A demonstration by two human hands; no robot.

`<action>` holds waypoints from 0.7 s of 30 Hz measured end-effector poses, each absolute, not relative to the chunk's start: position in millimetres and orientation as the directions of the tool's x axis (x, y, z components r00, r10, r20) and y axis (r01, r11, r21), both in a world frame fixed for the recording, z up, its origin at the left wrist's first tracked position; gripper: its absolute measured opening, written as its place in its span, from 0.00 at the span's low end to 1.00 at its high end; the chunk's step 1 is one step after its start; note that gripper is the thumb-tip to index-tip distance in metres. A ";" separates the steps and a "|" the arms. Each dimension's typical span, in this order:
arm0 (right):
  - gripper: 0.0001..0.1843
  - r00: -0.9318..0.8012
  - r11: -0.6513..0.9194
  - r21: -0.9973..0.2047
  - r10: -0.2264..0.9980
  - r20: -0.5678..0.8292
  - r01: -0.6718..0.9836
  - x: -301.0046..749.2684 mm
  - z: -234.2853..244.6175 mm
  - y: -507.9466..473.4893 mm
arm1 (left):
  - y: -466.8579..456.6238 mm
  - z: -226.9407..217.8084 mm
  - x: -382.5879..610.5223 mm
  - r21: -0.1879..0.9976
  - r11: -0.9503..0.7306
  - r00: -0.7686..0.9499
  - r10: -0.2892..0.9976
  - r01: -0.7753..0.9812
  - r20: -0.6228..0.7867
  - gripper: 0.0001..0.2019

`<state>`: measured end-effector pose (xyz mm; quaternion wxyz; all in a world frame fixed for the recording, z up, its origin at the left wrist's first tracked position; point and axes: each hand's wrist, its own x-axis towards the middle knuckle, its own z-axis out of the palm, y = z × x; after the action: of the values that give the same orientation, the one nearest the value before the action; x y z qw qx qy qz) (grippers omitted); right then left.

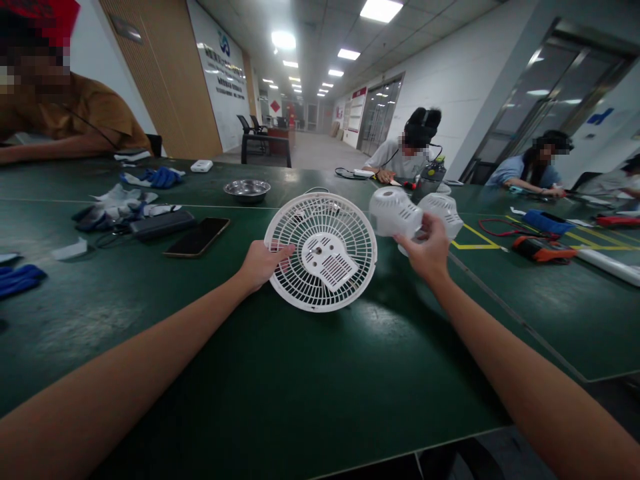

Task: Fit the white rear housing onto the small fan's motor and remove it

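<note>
A round white fan grille is held up over the green table, its slotted centre plate facing me. My left hand grips the grille's left rim, the thumb lying across the ribs. To the right, my right hand closes on a white, slotted plastic motor cover. Another white slotted plastic part shows just behind the fingers on the right; whether it is joined to the first or held too, I cannot tell. My right fingertips are partly hidden behind the plastic.
A metal bowl stands behind the grille. Leftward lie a phone, a dark case and work gloves. An orange multimeter and a blue case lie right. Several people sit around the table.
</note>
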<state>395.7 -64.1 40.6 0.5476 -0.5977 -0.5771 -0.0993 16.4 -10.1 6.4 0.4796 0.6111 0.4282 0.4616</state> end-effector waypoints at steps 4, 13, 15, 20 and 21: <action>0.39 0.253 0.218 -0.589 0.750 0.611 0.778 374.1 19.5 -55.5 | -12.3 9.2 17.0 0.983 -0.169 0.215 0.965 0.077 0.150 0.09; 0.41 0.237 -0.132 -0.332 0.924 0.299 0.934 365.8 4.2 -51.2 | -12.5 10.7 20.0 0.983 -0.157 0.180 0.974 0.096 0.138 0.08; 0.42 0.220 -0.113 -0.309 0.916 0.335 0.944 362.3 8.0 -54.2 | -12.4 10.5 19.4 0.980 -0.172 0.187 0.971 0.103 0.150 0.09; 0.21 0.130 0.182 -0.499 0.840 0.527 0.847 350.5 26.3 -67.4 | -13.6 11.3 18.6 0.983 -0.157 0.183 0.973 0.100 0.137 0.08; 0.19 0.129 0.223 -0.610 0.868 0.479 0.760 346.0 28.5 -70.8 | -13.4 11.0 18.6 0.983 -0.155 0.184 0.974 0.097 0.135 0.07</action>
<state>346.0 -70.8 28.5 0.4245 -0.6198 -0.6569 0.0637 18.6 -13.4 11.0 0.4761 0.6045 0.4426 0.4604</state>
